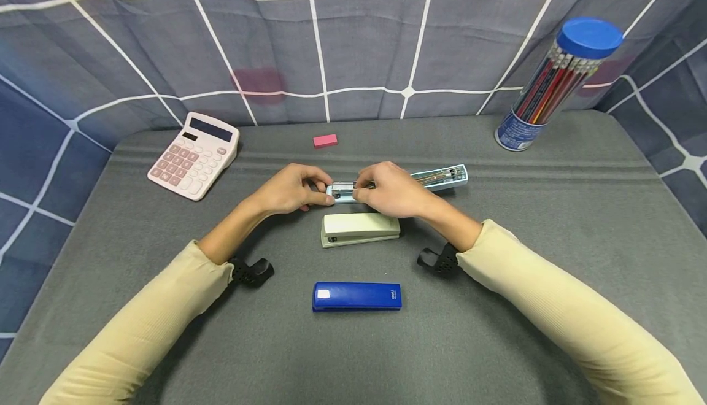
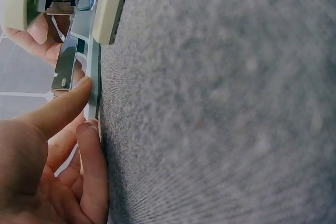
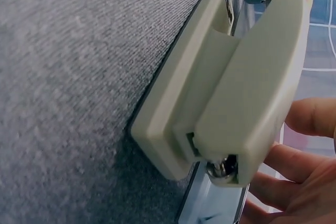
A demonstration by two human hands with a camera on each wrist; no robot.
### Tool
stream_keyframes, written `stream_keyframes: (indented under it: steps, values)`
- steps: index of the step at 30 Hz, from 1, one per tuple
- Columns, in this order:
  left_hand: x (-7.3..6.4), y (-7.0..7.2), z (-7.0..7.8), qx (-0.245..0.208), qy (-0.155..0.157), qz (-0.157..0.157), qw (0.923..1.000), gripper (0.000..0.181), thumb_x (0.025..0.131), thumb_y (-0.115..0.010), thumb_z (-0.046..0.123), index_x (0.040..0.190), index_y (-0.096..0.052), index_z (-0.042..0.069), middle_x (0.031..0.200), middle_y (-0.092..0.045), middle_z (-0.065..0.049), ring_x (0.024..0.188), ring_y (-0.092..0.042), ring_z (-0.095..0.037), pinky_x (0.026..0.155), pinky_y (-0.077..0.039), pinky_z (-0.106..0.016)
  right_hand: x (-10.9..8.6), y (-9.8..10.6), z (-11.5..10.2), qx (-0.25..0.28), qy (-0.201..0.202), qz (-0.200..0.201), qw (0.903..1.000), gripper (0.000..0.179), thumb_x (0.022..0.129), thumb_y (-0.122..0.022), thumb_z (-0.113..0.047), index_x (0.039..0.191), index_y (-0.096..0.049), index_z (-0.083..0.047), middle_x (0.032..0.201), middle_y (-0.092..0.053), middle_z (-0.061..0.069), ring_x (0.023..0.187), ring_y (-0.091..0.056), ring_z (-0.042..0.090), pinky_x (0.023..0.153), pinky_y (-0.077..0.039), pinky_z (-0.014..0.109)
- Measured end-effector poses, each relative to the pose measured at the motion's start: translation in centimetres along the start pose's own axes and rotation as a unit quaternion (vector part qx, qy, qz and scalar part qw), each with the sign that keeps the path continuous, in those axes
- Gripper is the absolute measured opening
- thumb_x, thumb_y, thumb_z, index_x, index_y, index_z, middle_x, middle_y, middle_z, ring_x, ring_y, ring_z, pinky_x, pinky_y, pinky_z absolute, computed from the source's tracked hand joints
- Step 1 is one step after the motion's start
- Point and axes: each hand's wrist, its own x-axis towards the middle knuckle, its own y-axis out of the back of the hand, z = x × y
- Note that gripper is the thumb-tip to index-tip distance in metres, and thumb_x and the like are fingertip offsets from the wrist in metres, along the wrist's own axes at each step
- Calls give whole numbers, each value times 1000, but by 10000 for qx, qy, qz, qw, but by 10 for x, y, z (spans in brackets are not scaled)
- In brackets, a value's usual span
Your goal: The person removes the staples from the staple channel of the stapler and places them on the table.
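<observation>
A light blue stapler (image 1: 455, 174) lies folded wide open, its cover swung over to the right and its metal magazine (image 2: 65, 65) exposed. My left hand (image 1: 289, 190) pinches the left end of its base between thumb and fingers. Over the middle of the magazine, my right hand (image 1: 393, 189) has thumb and fingers curled onto it; the palm hides the hinge area in the head view. I cannot tell if a staple strip is between those fingertips. Just nearer to me sits a pale green stapler (image 1: 360, 227), closed, right by the right hand's heel.
A dark blue stapler (image 1: 356, 296) lies closest to me. A pink calculator (image 1: 193, 155) stands at the left, with a pink eraser (image 1: 324, 140) behind the hands. At the back right is a tall blue-lidded tub of pencils (image 1: 552, 86). A grid-patterned curtain (image 1: 364, 43) hangs behind the table.
</observation>
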Motion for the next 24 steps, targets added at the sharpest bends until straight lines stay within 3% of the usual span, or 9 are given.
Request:
stream_keyframes:
  steps: [8,14,16,19,22,24]
  values:
    - [0,0,-1,-18,8,-46,10000,35,84,-79,11,114,-67,-2,92,-64,-10,67,-57,-17,59,-54,-30,3,-3,0,247,-171,-109,9995,20,91,-56,-13,82,-73,-4,68,-50,-3,56,-41,11,55,-33,28]
    - [-1,0,0,24,52,6,10000,34,84,-79,10,114,-68,-1,92,-65,-10,66,-56,-17,58,-55,-30,2,-3,1,594,-318,-129,9976,18,91,-57,-11,88,-73,-2,66,-53,-1,57,-41,12,56,-35,29]
    - [-1,0,0,15,52,20,10000,34,84,-79,10,114,-68,-1,92,-65,-10,66,-56,-17,58,-55,-30,0,-2,0,801,-400,-79,9960,17,91,-58,-8,92,-72,0,76,-61,3,65,-48,15,61,-39,30]
    - [-1,0,1,23,33,15,10000,34,84,-79,10,114,-67,-1,92,-65,-10,66,-57,-17,59,-55,-30,-1,-2,-1,1082,-505,73,9928,19,90,-58,-6,100,-72,2,106,-68,12,94,-60,20,82,-47,33]
    - [0,1,1,44,23,-4,10000,35,84,-79,10,114,-67,-1,92,-65,-10,66,-57,-17,59,-55,-31,0,-2,-3,1274,-510,188,9904,21,91,-59,-6,104,-72,3,126,-63,18,121,-55,25,103,-40,38]
    - [-1,1,1,52,24,-14,10000,35,84,-79,11,115,-67,-1,92,-65,-10,66,-57,-17,59,-55,-31,3,-2,-4,1374,-477,221,9891,21,91,-60,-7,104,-73,2,131,-60,19,127,-51,27,108,-37,40]
